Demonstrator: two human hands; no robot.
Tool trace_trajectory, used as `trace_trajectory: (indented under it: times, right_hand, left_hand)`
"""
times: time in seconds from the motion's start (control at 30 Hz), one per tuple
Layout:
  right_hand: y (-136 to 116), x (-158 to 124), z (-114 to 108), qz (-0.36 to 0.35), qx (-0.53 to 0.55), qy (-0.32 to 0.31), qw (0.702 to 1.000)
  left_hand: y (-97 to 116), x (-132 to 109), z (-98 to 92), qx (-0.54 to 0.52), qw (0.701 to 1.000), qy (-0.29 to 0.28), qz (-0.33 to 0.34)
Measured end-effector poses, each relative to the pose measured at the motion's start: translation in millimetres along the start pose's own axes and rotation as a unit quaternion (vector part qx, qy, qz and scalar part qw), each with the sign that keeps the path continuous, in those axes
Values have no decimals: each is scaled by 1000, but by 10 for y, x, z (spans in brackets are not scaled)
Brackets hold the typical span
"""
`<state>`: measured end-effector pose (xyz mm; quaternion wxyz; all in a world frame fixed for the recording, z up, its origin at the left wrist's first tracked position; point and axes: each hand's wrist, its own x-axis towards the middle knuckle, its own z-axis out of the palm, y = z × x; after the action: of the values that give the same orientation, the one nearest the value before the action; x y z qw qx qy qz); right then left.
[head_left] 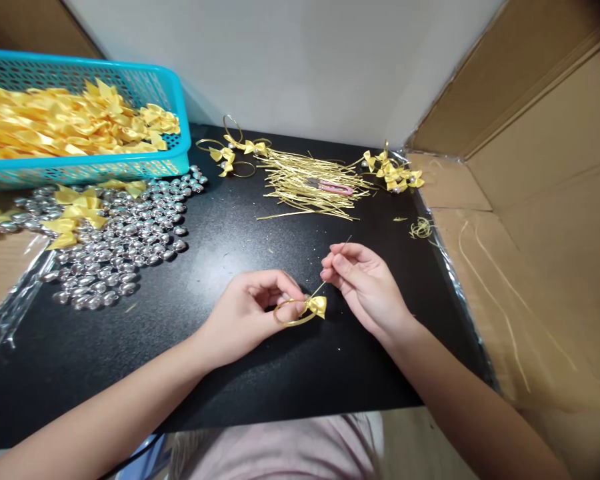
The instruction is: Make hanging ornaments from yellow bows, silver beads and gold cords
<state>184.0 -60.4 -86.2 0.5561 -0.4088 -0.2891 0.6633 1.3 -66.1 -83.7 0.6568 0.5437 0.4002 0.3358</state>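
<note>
My left hand point(250, 310) pinches a gold ring point(294, 324) with a yellow satin bow point(318, 306) at its right side, low over the black table. From the bow a thin gold twist tie point(320, 288) slants up to the right. Its far part is between the thumb and fingers of my right hand point(367, 287), and the tip sticks out beyond them. My left fingers cover part of the ring and whatever lies behind the bow.
A turquoise basket point(130, 160) of yellow bows stands at back left, silver beads point(125, 247) before it. Pink-handled snips point(336, 189) lie on gold twist ties point(300, 177). Bow-trimmed rings point(225, 157) flank that pile. Cardboard point(545, 180) walls the right side; wire scraps point(421, 229) lie nearby.
</note>
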Motion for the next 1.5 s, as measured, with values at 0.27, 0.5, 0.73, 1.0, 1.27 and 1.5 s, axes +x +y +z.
trace_trajectory:
  times: [0.27, 0.5, 0.73, 1.0, 1.27, 1.5]
  right_hand:
    - [-30, -2, -6, -8, -19, 4, 1000]
    - [-14, -22, -47, -66, -108, -46, 991]
    - [37, -17, -67, -57, -240, -30, 969]
    - [-1, -126, -1, -308, -492, -58, 812]
    - [79, -111, 0, -297, -501, -53, 812]
    - [91, -126, 53, -276, -471, -46, 836]
  left_hand:
    - [12, -13, 16, 10, 1000, 11, -6]
    - [42, 29, 24, -5, 999, 39, -36]
    - [21, 63, 18, -9, 996, 58, -63]
    - [32, 32, 16, -5, 996, 83, -24]
    - [-8, 2, 17, 35, 995, 83, 34]
    - [-18, 7, 11, 67, 987, 94, 109]
